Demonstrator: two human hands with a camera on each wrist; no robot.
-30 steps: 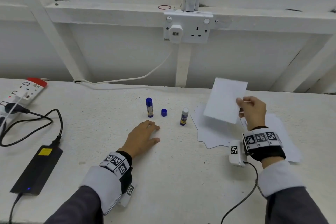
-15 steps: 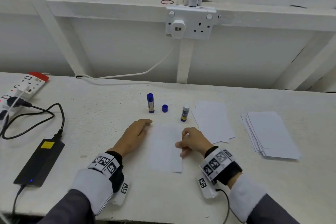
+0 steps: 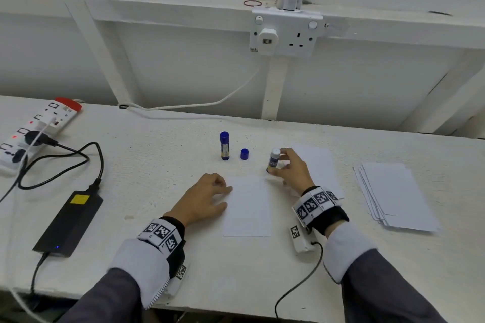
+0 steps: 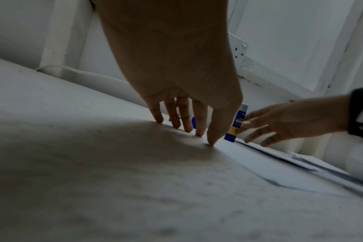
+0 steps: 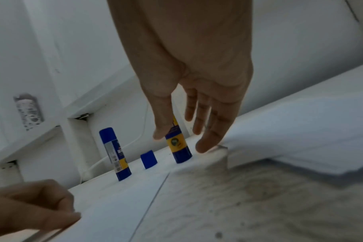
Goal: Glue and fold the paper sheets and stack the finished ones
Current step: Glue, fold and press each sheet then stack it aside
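Observation:
A white paper sheet point(image 3: 248, 207) lies flat on the table in front of me. My left hand point(image 3: 223, 196) rests beside it, fingertips pressing its left edge point(image 4: 199, 135). Just beyond the sheet's far right corner stands an uncapped blue-and-yellow glue stick point(image 3: 273, 161). My right hand point(image 3: 280, 164) reaches around the stick, thumb point(image 5: 160, 131) on one side and straight fingers point(image 5: 207, 140) on the other, without closing on it. The loose blue cap point(image 3: 244, 154) and a capped glue stick point(image 3: 224, 145) stand to the left. Loose sheets point(image 3: 319, 165) lie under my right wrist.
A neat stack of narrower white sheets point(image 3: 393, 196) lies at the right. A power strip point(image 3: 39, 126), a black adapter point(image 3: 69, 223) and their cables occupy the left of the table. A wall socket point(image 3: 284, 34) is mounted above.
My right hand carried a sheet from the pile, laid it in front of me, let go and moved up to the uncapped glue stick. My left hand shifted onto the sheet's left edge.

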